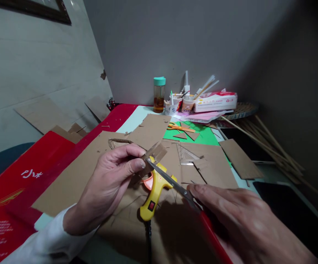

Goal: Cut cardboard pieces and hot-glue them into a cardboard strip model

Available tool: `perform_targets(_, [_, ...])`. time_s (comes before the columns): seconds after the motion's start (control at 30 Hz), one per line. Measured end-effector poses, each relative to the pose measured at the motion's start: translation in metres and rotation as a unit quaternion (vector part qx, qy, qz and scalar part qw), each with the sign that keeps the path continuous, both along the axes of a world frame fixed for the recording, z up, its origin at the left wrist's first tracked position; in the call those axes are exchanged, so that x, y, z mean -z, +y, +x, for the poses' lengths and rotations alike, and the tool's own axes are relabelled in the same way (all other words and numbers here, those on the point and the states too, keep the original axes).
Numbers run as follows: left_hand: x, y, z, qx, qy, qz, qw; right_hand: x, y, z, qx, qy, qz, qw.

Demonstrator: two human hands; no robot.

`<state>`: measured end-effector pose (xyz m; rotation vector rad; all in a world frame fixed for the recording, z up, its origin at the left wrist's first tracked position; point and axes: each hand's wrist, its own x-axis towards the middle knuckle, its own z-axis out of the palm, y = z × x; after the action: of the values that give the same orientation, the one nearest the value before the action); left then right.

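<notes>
Between the thumb and fingers of my left hand (114, 176) is a small piece of cardboard (159, 152). My right hand (238, 212) is closed on a pair of scissors (176, 186) with red handles, whose blades point up and left. The blade tips meet the lower edge of the cardboard piece near my left thumb. Under the blades lies a yellow glue gun (153, 194) with an orange trigger, a red switch and a black cord. Part of the scissor handles is hidden behind my right hand.
Cardboard sheets (73, 172) cover the table, with a clear set square (187, 156) on them. Orange scissors (179, 127) lie on green paper. Behind stand a bottle (159, 95), cups of tools (187, 104) and a tissue pack (216, 102). Wooden sticks (274, 146) and a black tablet (288, 205) are at right.
</notes>
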<state>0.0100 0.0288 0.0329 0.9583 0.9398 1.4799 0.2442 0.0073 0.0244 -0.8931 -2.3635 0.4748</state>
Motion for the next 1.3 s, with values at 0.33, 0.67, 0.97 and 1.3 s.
perform_targets(0.33, [-0.003, -0.004, 0.0, -0.025, 0.037, 0.041, 0.998, 0.003, 0.007, -0.007, 0.016, -0.02, 0.028, 0.999])
perform_targets(0.67, [-0.004, -0.007, 0.002, -0.003, 0.019, 0.03, 0.999, 0.013, 0.004, 0.001, 0.009, -0.011, 0.137, 0.99])
perform_targets(0.97, [0.0, -0.006, -0.011, -0.045, 0.192, 0.143, 0.97, 0.006, 0.002, -0.004, 0.007, -0.053, 0.041, 0.998])
perform_targets(1.3, [0.0, -0.008, -0.012, -0.023, 0.159, 0.161, 0.974, -0.002, 0.003, -0.014, -0.028, 0.016, -0.098, 0.995])
